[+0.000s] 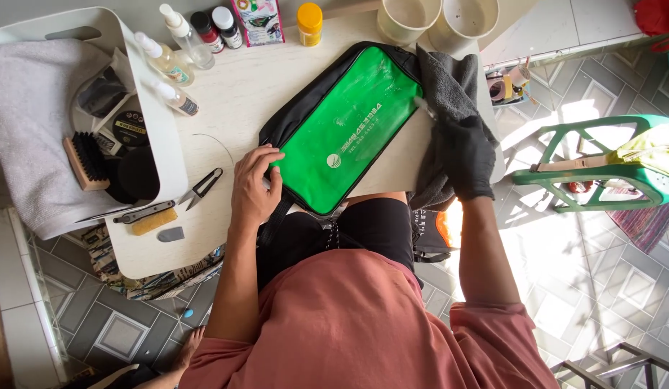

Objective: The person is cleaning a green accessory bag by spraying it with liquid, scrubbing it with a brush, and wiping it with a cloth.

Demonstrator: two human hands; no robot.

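At the far left a white tray [165,137] on the pale tabletop [233,94] holds a folded towel [28,122] and a wooden brush [86,160], with small snips [199,191] lying just beside it. The left hand [254,189] lies flat with fingers spread, pressing the near-left edge of the green and black bag [345,130], which lies slanted across the tabletop's middle. The right hand [466,155], hidden inside a dark grey cloth [450,86], rests against the bag's right edge; its grip cannot be told.
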